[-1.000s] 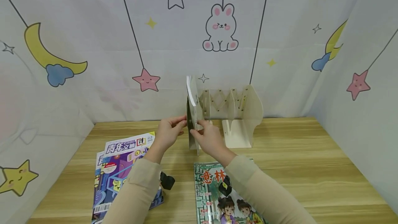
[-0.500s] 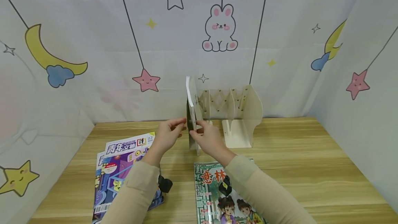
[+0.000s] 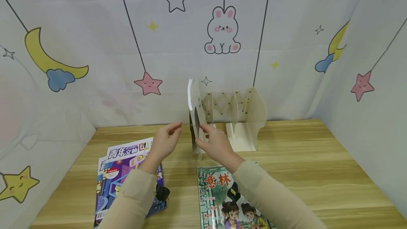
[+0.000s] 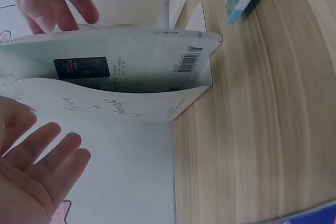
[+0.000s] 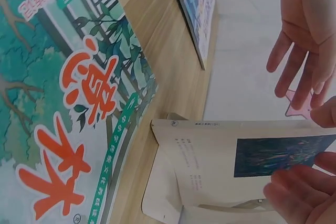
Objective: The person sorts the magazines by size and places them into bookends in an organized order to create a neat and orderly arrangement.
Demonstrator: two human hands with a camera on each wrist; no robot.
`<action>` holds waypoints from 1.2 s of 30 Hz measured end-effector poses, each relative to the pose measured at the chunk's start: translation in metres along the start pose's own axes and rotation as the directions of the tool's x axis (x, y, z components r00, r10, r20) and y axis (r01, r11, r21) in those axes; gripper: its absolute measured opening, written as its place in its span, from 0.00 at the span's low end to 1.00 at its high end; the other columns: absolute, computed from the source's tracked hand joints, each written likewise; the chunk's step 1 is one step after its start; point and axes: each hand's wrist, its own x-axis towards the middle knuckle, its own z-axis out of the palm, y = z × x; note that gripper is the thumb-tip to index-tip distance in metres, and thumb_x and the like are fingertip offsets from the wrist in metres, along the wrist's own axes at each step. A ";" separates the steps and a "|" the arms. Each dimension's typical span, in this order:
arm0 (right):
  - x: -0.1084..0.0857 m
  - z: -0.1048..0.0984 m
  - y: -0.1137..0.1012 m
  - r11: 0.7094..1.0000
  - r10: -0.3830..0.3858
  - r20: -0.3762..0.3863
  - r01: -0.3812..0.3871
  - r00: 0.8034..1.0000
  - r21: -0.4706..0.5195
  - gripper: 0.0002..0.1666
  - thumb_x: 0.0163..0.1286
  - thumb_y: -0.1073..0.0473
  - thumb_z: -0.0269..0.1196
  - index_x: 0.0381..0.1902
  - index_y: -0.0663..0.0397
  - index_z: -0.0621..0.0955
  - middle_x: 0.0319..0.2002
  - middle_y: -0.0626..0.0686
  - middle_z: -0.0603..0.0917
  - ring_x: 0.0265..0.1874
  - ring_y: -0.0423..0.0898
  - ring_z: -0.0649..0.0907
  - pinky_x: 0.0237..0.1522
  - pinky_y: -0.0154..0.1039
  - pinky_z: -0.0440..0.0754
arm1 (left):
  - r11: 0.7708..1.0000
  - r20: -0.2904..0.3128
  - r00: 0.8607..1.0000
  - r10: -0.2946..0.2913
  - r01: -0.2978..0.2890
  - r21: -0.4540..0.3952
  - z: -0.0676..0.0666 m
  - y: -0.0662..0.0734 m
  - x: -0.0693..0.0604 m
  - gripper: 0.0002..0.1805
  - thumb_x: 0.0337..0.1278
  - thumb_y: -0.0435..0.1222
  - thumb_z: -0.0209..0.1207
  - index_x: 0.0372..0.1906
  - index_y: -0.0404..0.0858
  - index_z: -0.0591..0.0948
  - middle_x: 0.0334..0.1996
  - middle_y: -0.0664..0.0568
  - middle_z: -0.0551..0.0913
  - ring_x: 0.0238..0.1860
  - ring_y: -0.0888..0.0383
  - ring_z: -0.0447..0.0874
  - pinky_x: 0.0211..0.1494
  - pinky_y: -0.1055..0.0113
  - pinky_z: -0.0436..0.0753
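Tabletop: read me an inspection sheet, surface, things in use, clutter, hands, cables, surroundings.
Surface: tabletop, wood-grain finish.
Job's things: upright magazine in the cream rack's leftmost section; purple-covered magazines overlapping flat at left; green-covered magazine flat in front of the rack.
Clutter: nothing seen.
Hands: left hand apart from the rack, fingers loose; right hand at the upright magazine's right face, contact unclear.
Cables: nothing seen.
Surroundings: white cloth printed with stars, moons, a rabbit.
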 end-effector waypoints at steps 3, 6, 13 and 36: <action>-0.003 -0.002 0.001 0.994 -0.038 -0.023 0.035 0.999 -0.104 0.34 0.65 0.46 0.61 0.65 0.54 0.70 0.60 0.55 0.77 0.50 0.53 0.82 0.48 0.47 0.83 | 0.999 -0.014 1.000 0.007 -0.007 0.045 -0.002 -0.002 -0.003 0.20 0.68 0.41 0.50 0.62 0.41 0.74 0.60 0.45 0.77 0.55 0.45 0.80 0.48 0.57 0.84; -0.005 -0.004 0.003 0.977 -0.070 -0.050 0.058 0.996 -0.204 0.35 0.65 0.44 0.60 0.65 0.55 0.70 0.63 0.55 0.75 0.56 0.53 0.79 0.53 0.49 0.81 | 0.991 -0.028 0.998 0.053 -0.049 0.123 -0.004 -0.002 -0.006 0.22 0.67 0.39 0.50 0.63 0.39 0.73 0.61 0.42 0.75 0.45 0.40 0.83 0.39 0.55 0.85; -0.005 -0.009 0.012 0.919 -0.131 -0.098 0.084 0.987 -0.385 0.34 0.65 0.46 0.59 0.64 0.58 0.70 0.64 0.58 0.73 0.61 0.56 0.75 0.57 0.52 0.77 | 0.944 -0.033 0.981 0.191 -0.175 0.280 -0.008 -0.002 -0.010 0.22 0.66 0.37 0.52 0.62 0.32 0.72 0.62 0.38 0.73 0.64 0.40 0.69 0.67 0.47 0.68; -0.008 -0.039 0.036 0.868 -0.110 -0.117 0.038 0.987 -0.494 0.36 0.65 0.45 0.59 0.64 0.61 0.68 0.67 0.62 0.68 0.64 0.59 0.70 0.66 0.55 0.67 | 0.866 -0.046 0.990 0.135 -0.096 0.490 -0.013 -0.003 -0.018 0.26 0.60 0.40 0.57 0.61 0.32 0.73 0.62 0.34 0.71 0.62 0.36 0.70 0.62 0.42 0.72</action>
